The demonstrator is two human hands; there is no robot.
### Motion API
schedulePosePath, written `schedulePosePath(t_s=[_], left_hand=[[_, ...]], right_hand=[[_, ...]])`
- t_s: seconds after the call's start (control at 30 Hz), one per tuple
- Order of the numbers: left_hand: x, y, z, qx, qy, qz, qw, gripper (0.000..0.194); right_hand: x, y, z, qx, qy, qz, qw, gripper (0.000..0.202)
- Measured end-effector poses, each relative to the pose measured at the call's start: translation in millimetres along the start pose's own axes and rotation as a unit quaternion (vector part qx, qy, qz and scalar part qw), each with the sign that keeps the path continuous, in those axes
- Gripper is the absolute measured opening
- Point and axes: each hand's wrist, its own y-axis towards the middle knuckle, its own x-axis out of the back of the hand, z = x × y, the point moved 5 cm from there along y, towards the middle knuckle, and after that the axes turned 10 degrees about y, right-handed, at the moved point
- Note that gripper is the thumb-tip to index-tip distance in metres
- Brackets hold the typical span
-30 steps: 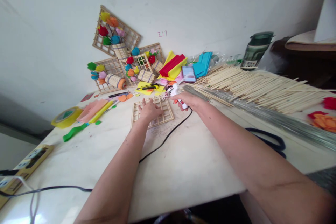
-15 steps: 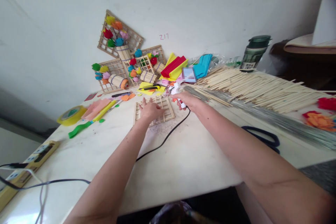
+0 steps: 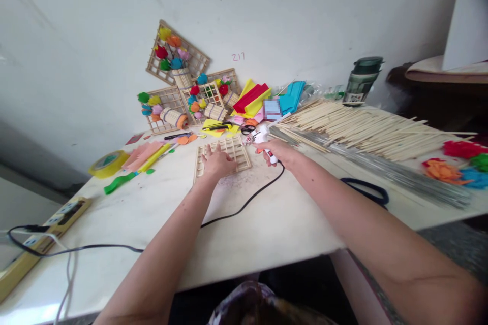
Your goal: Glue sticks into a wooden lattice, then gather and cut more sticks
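My left hand (image 3: 218,161) lies on a small lattice (image 3: 243,155) of thin wooden sticks, its fingers spread over the bars. The lattice rests flat on the white table. Just to the right, my right hand (image 3: 275,151) is wrapped round a white hot glue gun (image 3: 261,134), held apart from the lattice. A black cord (image 3: 253,196) runs from the bottom of its handle across the table towards the left. Small scissors (image 3: 248,130) lie behind the lattice, close to the glue gun. What the nozzle points at is too small to make out.
Stick lattices with paper flowers (image 3: 183,56) lean against the wall. Many thin sticks (image 3: 358,129) and wires (image 3: 400,175) lie at right, with dark-handled scissors (image 3: 366,190) nearer. Yellow tape (image 3: 109,164) and a power strip (image 3: 57,231) are at left. A bottle (image 3: 363,81) stands behind.
My right hand has drawn the glue gun a little to the right, away from the lattice. My left hand stays on the lattice. The view has shifted slightly.
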Motion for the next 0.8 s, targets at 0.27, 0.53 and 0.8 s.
schedulePosePath(t_s=[0.27,0.53,0.8], left_hand=[[-7.9,-4.4,5.7,0.019,-0.001,-0.003,1.0,0.02],[-4.3,-10.1,1.4,0.028,0.005,0.005,1.0,0.023],[-2.9,-16.6,-2.6,0.035,0.011,0.01,0.999,0.023]], right_hand=[[-6.4,-4.3,-8.6,-0.025,-0.026,0.041,0.999,0.026],[-4.9,-7.1,-6.9,-0.027,-0.044,0.03,0.998,0.026],[-4.0,-6.7,-6.2,-0.02,-0.057,0.026,0.998,0.029]])
